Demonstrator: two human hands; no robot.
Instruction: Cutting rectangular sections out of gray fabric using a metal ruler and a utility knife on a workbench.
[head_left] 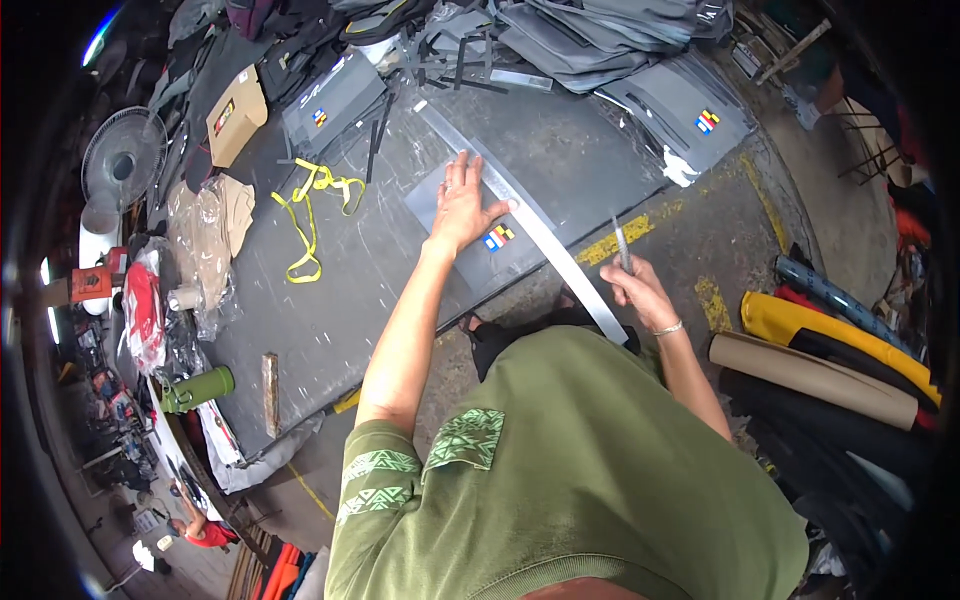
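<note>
Grey and flat, a sheet (490, 264) lies on the dark table (350, 300), near the edge by the person. It has a small bright patch (497, 237) on it. Now put a clock on the sheet, with 12 at the far side. A long metal ruler (560, 256) lies across it, from 11 o'clock to 5 o'clock. The left hand (463, 207) lies flat, thumb spread out, pressing the sheet and touching the ruler. At 4 o'clock, the right hand (640, 290) has its fingers curled round a knife (622, 243). The blade points to 12 and is apart from the ruler. A yellow strap (313, 220) (it looks like a squiggle) lies at 9 o'clock. Past it, at 10, is a brown box (236, 118). More grey pieces (665, 112) are at 2. Far off at 4 are a brown roll (810, 380) and a yellow roll (840, 340).
</note>
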